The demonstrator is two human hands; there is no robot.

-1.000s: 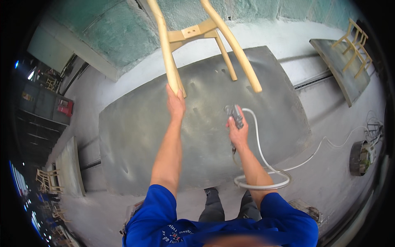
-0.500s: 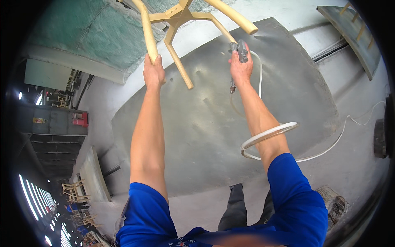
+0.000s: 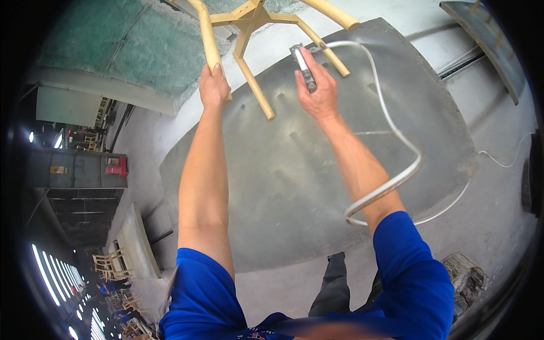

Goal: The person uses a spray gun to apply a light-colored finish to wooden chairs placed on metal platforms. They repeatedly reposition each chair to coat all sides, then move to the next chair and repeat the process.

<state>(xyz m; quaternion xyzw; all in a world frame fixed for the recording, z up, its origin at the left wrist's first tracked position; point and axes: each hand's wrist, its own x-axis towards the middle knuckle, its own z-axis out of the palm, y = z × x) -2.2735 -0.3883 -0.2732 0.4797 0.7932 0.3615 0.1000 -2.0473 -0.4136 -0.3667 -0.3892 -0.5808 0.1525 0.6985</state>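
A pale wooden chair frame [image 3: 251, 18], with legs joined by a crosspiece, reaches in from the top of the view and is cut off by its edge. My left hand [image 3: 215, 88] is closed around the lower part of its left leg. In my right hand [image 3: 318, 95] is a grey spray gun [image 3: 304, 67], upright and just apart from the frame's right-hand legs. From the gun a white hose [image 3: 381, 102] arches right, then loops around my right forearm. The fingers of that hand partly hide the gun's grip.
Below the frame spreads a large grey board [image 3: 272, 187]. A green wet-looking panel [image 3: 150, 54] stands at the upper left. Another curved board [image 3: 490, 51] is at the upper right. Several wooden chairs [image 3: 110, 265] and a red object [image 3: 117, 166] are farther left.
My right hand has moved left with the spray gun and turned it more upright, uncovering the right leg's end. The hose now arches higher. My left hand keeps its hold, and the frame has shifted slightly right.
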